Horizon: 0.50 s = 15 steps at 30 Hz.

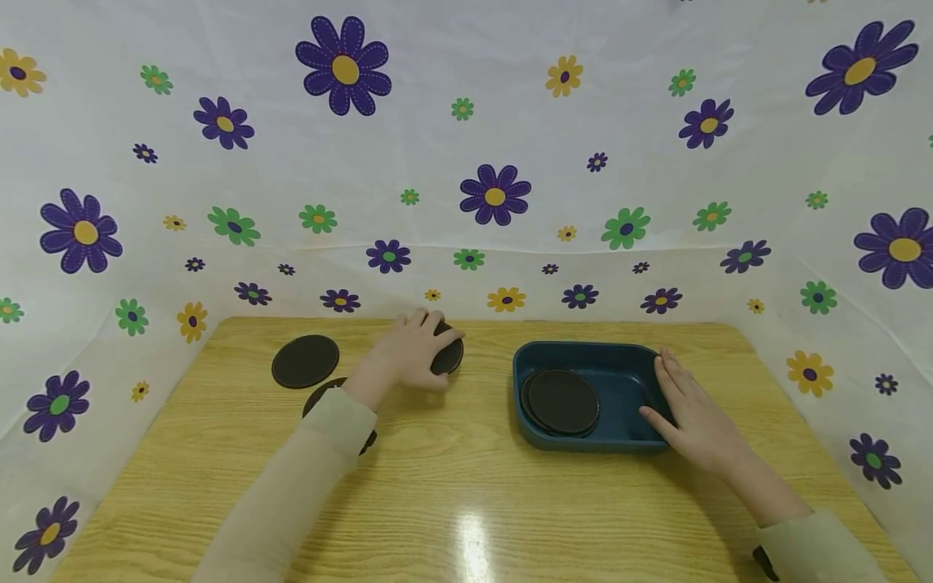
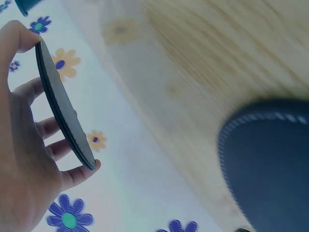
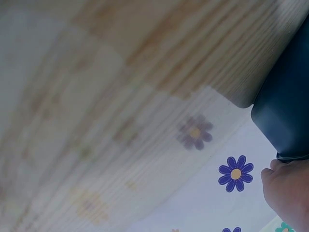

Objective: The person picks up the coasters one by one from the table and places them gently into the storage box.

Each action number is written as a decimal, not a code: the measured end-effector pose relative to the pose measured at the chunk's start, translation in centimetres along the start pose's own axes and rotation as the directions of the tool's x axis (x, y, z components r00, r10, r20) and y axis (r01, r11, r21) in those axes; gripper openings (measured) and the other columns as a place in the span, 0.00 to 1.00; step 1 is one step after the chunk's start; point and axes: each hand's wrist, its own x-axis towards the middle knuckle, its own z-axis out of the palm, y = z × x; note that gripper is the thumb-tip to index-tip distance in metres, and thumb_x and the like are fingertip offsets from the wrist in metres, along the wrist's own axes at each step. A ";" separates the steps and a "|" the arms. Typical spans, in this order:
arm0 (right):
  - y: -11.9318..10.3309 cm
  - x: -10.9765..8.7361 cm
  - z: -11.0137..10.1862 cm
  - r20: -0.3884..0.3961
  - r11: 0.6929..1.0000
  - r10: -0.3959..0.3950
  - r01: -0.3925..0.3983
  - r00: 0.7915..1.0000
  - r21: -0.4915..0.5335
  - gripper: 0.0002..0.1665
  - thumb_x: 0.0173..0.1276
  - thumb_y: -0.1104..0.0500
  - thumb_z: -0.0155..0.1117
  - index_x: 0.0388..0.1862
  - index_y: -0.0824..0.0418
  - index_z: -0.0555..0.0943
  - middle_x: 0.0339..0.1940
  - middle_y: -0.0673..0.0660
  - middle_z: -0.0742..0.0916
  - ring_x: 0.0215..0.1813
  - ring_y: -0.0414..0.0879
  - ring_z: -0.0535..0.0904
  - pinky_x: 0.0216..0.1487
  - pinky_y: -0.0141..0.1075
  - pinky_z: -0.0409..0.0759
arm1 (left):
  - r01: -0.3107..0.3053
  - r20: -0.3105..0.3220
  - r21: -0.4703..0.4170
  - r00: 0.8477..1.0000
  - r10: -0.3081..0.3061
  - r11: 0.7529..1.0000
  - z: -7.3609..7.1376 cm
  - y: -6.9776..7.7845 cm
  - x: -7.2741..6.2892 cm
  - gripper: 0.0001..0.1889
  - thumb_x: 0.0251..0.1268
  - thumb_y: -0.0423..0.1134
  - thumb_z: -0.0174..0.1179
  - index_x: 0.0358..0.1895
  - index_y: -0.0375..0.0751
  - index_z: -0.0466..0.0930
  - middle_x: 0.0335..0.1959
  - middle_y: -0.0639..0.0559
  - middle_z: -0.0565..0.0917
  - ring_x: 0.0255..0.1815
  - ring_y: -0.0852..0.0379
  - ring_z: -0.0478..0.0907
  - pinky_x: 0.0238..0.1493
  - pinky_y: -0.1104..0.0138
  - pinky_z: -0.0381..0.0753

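My left hand (image 1: 417, 350) holds a thin round black coaster (image 1: 448, 356) by its edge, thumb on one side and spread fingers on the other. The left wrist view shows this coaster (image 2: 65, 111) edge-on and tilted, off the table. My right hand (image 1: 692, 409) rests on the right end of a dark blue rectangular bin (image 1: 568, 444), its fingers nearly straight along the rim and its thumb over the inside. Black coasters (image 1: 564, 402) lie overlapped in the bin's left half. In the right wrist view, only part of the hand (image 3: 289, 193) shows beside the bin.
Another black coaster (image 1: 305, 361) lies at the table's back left. A further coaster (image 1: 318, 397) is partly hidden under my left forearm; its stitched rim shows in the left wrist view. A white flowered cloth (image 1: 408, 154) surrounds the wooden table (image 1: 452, 453) at back and sides.
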 end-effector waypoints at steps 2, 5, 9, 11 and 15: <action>0.1 0.0 0.1 -0.003 1.000 -0.002 0.002 1.000 -0.002 0.51 0.82 0.44 0.57 0.85 0.77 0.50 0.87 0.75 0.55 0.88 0.69 0.48 0.84 0.28 0.25 | -0.018 -0.011 0.011 1.000 0.018 1.000 -0.2 0.5 0.1 0.43 0.61 0.62 0.62 0.82 0.59 0.66 0.77 0.38 0.67 0.76 0.36 0.65 0.71 0.39 0.71; 0.1 0.0 0.1 -0.005 1.000 0.000 0.000 1.000 -0.002 0.51 0.82 0.45 0.57 0.85 0.77 0.50 0.87 0.75 0.55 0.88 0.69 0.48 0.84 0.28 0.25 | -0.053 -0.035 0.019 0.998 0.053 0.998 -0.6 1.3 0.3 0.42 0.62 0.62 0.62 0.81 0.59 0.66 0.77 0.39 0.68 0.75 0.36 0.66 0.69 0.40 0.72; 0.0 0.0 0.1 -0.002 1.000 0.003 -0.003 1.000 0.005 0.51 0.82 0.45 0.57 0.85 0.76 0.49 0.87 0.75 0.55 0.89 0.69 0.48 0.85 0.30 0.25 | -0.092 -0.057 0.020 0.994 0.093 0.996 -1.5 2.7 0.3 0.42 0.63 0.61 0.64 0.81 0.60 0.66 0.76 0.40 0.68 0.75 0.37 0.65 0.70 0.41 0.72; 0.0 0.0 0.1 -0.001 1.000 0.003 -0.003 1.000 0.010 0.51 0.83 0.45 0.57 0.85 0.76 0.49 0.87 0.74 0.55 0.89 0.68 0.48 0.85 0.31 0.26 | -0.111 -0.069 0.028 0.991 0.112 0.993 -1.9 3.4 0.4 0.42 0.63 0.61 0.64 0.81 0.60 0.66 0.76 0.40 0.68 0.75 0.38 0.65 0.71 0.41 0.72; -0.1 -0.1 0.0 0.002 1.000 0.006 -0.006 1.000 0.017 0.51 0.82 0.45 0.57 0.85 0.76 0.49 0.87 0.75 0.54 0.89 0.68 0.47 0.86 0.33 0.27 | -0.147 -0.085 0.032 0.985 0.150 0.989 -2.5 4.6 0.5 0.42 0.63 0.61 0.64 0.81 0.61 0.66 0.77 0.41 0.67 0.75 0.38 0.65 0.71 0.41 0.71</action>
